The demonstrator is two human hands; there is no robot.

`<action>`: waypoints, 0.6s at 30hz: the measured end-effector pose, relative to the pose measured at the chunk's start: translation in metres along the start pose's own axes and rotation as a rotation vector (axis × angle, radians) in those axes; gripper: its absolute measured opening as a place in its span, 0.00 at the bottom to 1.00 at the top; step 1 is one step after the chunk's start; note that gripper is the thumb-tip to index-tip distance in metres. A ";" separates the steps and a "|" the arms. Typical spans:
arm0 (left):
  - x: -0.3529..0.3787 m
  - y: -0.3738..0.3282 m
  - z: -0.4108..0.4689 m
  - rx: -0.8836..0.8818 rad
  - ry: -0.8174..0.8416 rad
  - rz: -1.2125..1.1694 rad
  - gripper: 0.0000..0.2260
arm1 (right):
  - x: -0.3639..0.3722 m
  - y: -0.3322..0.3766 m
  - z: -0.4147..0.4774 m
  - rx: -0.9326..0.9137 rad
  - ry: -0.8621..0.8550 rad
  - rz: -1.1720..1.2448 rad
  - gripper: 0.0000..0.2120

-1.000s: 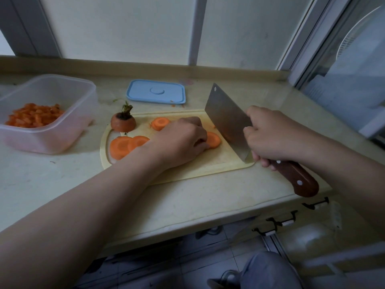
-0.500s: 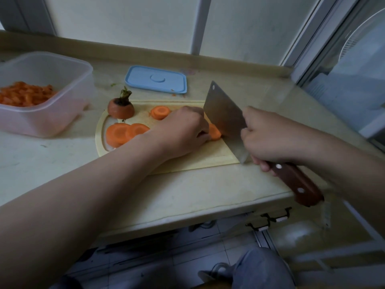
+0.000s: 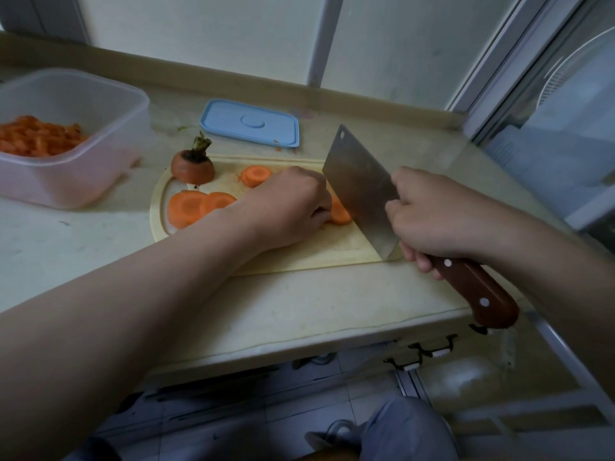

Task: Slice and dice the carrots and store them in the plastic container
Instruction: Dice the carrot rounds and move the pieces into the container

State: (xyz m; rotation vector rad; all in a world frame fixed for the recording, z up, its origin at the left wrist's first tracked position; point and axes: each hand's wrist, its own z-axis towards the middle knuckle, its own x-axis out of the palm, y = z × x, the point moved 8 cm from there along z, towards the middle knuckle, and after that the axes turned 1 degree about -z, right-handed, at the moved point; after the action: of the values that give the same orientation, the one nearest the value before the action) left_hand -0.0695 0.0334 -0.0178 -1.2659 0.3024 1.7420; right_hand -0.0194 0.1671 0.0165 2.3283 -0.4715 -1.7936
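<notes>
On a pale cutting board (image 3: 316, 257) my left hand (image 3: 286, 207) curls its fingers over a carrot slice (image 3: 339, 211) and holds it down. My right hand (image 3: 429, 214) grips the wooden-handled cleaver (image 3: 359, 188), whose blade stands on the board against that slice. Two overlapping slices (image 3: 196, 206) lie at the board's left end, another slice (image 3: 254, 174) farther back, and the carrot top with its stem (image 3: 193, 164) at the back left corner. A clear plastic container (image 3: 66, 181) holding diced carrot (image 3: 36, 138) stands at the left.
The container's blue lid (image 3: 249, 123) lies behind the board near the wall. The counter's front edge (image 3: 299, 341) runs just below my forearms, with hooks under it at the right. A window frame and a fan stand to the right.
The cleaver blade has come down closer to my left fingers and onto the slice. The view has shifted, so the container sits farther left.
</notes>
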 end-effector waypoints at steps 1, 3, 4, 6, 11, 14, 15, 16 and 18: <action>0.001 0.000 0.000 0.000 0.001 0.004 0.09 | 0.003 0.002 0.002 -0.001 -0.001 -0.015 0.03; 0.003 0.000 0.001 0.008 0.011 0.008 0.10 | 0.005 0.009 0.012 0.002 -0.037 -0.034 0.02; 0.003 0.000 0.001 0.012 0.009 0.005 0.11 | 0.005 0.012 0.019 0.003 -0.060 -0.033 0.02; 0.002 0.001 0.000 0.016 0.003 0.000 0.12 | 0.002 0.017 0.029 -0.005 -0.089 0.004 0.04; -0.002 0.003 -0.002 0.006 0.009 -0.010 0.08 | -0.011 0.011 0.020 -0.024 -0.118 0.085 0.07; -0.002 0.003 -0.001 -0.001 0.004 -0.009 0.08 | -0.013 0.005 0.006 -0.025 -0.078 0.098 0.09; -0.001 0.003 -0.001 -0.002 0.005 -0.004 0.08 | -0.011 0.003 0.002 -0.018 -0.059 0.090 0.09; -0.001 0.003 -0.001 -0.003 0.007 0.004 0.08 | -0.008 0.002 0.000 -0.012 -0.039 0.079 0.09; 0.000 0.004 -0.001 -0.003 0.007 0.011 0.08 | -0.001 0.002 -0.001 -0.002 -0.003 0.060 0.07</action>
State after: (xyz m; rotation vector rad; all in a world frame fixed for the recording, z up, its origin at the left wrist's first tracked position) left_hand -0.0723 0.0310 -0.0195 -1.2749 0.3119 1.7475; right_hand -0.0186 0.1650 0.0182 2.2857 -0.5343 -1.7695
